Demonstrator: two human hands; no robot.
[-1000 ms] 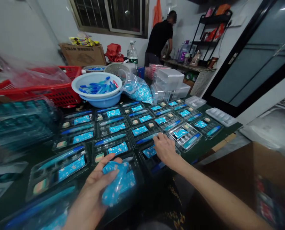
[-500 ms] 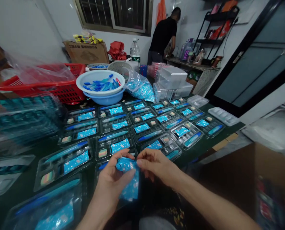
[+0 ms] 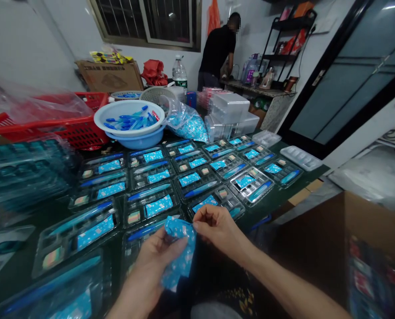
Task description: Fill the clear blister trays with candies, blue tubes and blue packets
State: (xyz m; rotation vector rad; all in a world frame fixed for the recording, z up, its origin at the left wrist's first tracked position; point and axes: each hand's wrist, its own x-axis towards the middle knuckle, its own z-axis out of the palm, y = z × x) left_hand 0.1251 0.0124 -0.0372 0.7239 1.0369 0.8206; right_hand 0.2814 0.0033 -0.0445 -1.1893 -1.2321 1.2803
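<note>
My left hand (image 3: 150,261) is closed on a bunch of small blue patterned packets (image 3: 180,252) held low over the near edge of the table. My right hand (image 3: 217,228) pinches the top of the same bunch with thumb and fingers. Just beyond both hands lie rows of clear plastic trays (image 3: 150,206), each with a blue packet, a blue pen and a small eraser in its compartments. The nearest tray (image 3: 144,235) under my hands shows a blue pen.
A white bowl of blue pens (image 3: 129,117) sits in a blue bowl at the back. Beside it are a bag of blue packets (image 3: 187,124), a red basket (image 3: 67,124), stacked clear trays (image 3: 230,113) and a cardboard box (image 3: 350,248) at right. A person in black (image 3: 217,48) stands by the far counter.
My right hand came back from the trays to the packets in my left hand and now pinches them. The view shifted slightly.
</note>
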